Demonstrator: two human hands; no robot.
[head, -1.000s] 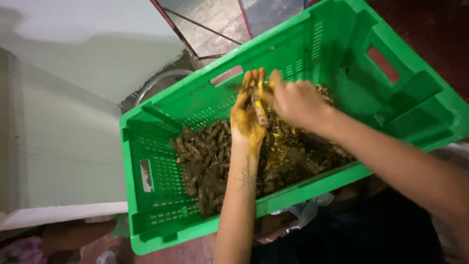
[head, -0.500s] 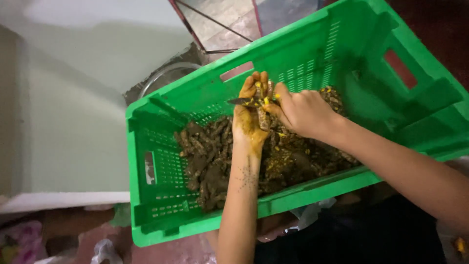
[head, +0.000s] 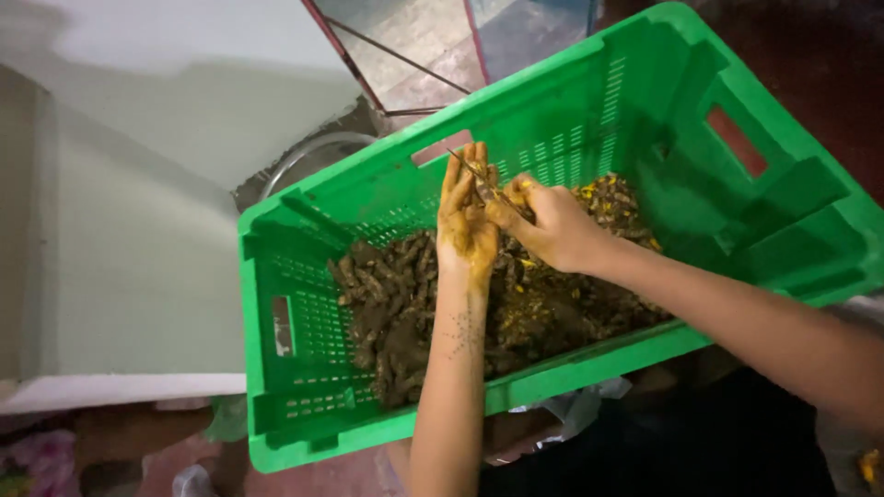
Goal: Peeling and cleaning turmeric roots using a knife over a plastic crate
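A green plastic crate (head: 562, 368) sits tilted in front of me, holding a heap of muddy brown roots (head: 387, 304) and yellow peel scraps (head: 608, 198). My left hand (head: 465, 230), stained yellow, is raised over the heap with its back to me and its fingers straight. It seems to pinch a small root piece that is mostly hidden behind it. My right hand (head: 552, 225) grips a thin knife (head: 479, 179), and the blade lies across the left fingertips.
A metal bowl rim (head: 313, 152) shows behind the crate's far left corner. To the left are a pale wall and a white ledge (head: 120, 387). Crumpled plastic (head: 571, 410) lies under the crate's near edge. A dark floor is at the right.
The knife blade has swung up so that it points away across the left fingertips. Both hands stay together over the roots. The view has shifted slightly.
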